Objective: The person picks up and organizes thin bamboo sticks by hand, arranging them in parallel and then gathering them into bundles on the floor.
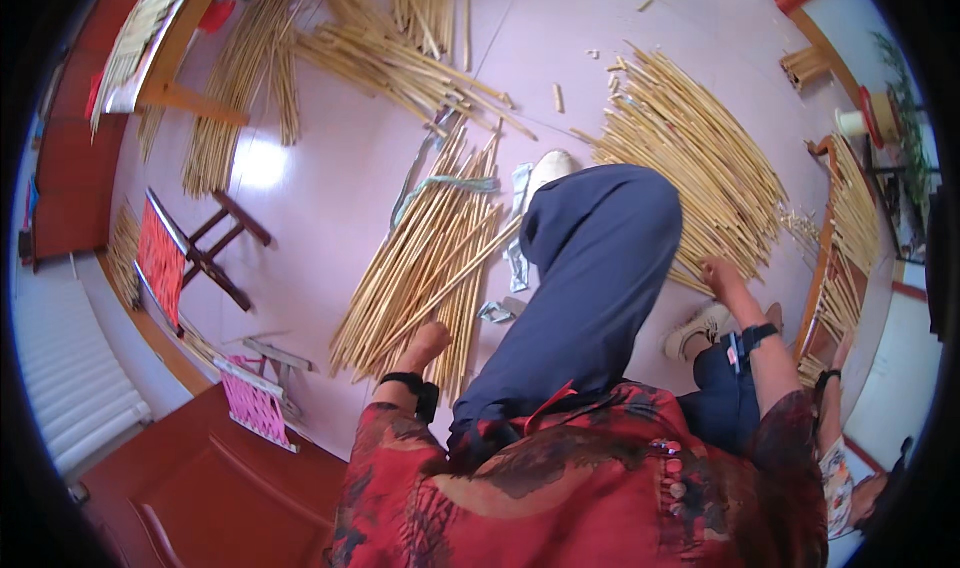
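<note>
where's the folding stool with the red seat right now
In the head view the red folding stool stands on the pink floor at the person's left, between the reed bundle and the white radiator.

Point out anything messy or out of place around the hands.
Short cut stick bits lie scattered on the floor above the right pile. Crumpled grey strips lie loose beside the middle bundle that the left hand reaches.

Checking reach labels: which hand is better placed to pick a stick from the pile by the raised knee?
Left, probably. The left hand is already at the near end of the middle stick pile, fingers curled against it. The right hand is across the raised leg, touching the other stick pile.
</note>
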Demonstrator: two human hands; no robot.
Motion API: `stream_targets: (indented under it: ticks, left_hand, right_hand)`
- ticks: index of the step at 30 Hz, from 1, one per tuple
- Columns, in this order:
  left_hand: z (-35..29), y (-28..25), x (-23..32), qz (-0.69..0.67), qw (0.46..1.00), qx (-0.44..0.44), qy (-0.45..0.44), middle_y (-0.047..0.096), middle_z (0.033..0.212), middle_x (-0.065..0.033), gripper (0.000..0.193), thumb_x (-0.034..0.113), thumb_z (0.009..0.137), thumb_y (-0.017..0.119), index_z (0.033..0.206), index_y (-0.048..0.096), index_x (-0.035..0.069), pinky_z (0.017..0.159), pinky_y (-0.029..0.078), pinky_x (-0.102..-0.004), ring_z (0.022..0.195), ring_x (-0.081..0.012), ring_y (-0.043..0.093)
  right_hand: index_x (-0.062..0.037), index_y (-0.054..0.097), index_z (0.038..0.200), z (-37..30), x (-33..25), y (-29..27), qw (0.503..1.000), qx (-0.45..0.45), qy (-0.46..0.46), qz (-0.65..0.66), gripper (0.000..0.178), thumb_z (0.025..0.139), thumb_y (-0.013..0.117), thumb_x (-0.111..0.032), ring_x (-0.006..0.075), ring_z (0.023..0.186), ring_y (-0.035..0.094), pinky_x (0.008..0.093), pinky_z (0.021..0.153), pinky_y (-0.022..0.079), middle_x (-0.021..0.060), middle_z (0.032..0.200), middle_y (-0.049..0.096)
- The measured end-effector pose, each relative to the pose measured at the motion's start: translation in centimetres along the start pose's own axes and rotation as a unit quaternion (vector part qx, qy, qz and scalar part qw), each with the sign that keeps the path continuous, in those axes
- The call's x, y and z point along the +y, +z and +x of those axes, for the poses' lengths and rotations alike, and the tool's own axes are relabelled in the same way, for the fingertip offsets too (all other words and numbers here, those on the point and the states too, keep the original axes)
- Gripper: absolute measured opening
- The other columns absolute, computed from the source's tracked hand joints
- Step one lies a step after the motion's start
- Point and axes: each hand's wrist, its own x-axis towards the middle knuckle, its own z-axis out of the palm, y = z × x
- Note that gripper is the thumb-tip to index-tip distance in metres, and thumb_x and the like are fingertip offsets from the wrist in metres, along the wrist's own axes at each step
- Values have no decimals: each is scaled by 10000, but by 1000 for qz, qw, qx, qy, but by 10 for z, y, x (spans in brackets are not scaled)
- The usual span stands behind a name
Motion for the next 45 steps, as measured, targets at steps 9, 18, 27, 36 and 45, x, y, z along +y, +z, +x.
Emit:
stream_targets:
  ticks: [9,18,27,36,45]
  left_hand:
    - [49,-23,18,-478,851,111,-186,608,814,-184,239,208,773,460,875,599,41,705,464,-410,772,-354,581]
    - [69,-48,41,-552,788,103,-251,582,926,-210,229,167,835,406,899,561,11,741,438,-433,862,-358,571]
    - [34,-51,13,-368,836,24,-406,446,1133,-170,232,122,824,405,1043,443,57,759,443,-473,960,-342,541]
    - [33,-64,-3,-384,811,-5,-441,432,1140,-186,335,139,797,455,1119,437,50,846,364,-493,1062,-341,456]
    - [44,-54,10,-295,891,41,-342,467,1063,-173,219,116,768,466,935,578,31,832,388,-449,1059,-345,433]
  right_hand:
    - [-49,543,1002,-43,-40,3,987,-157,37,-7,279,729,588,-86,248,768,569,318,692,448,130,815,588]
    - [-47,548,1020,-33,-43,-8,993,-103,37,48,265,755,545,-26,178,706,536,294,650,434,105,777,579]
    - [-40,560,1000,-30,-77,-16,991,-106,62,51,252,748,570,-43,225,726,561,310,647,446,124,789,585]
    - [-21,561,976,-46,-79,-18,991,-70,73,86,255,730,589,-81,246,704,569,323,633,443,151,815,597]
    - [-31,557,1007,-61,-92,-45,988,-73,125,55,270,741,570,-76,289,827,570,340,727,446,165,901,591]
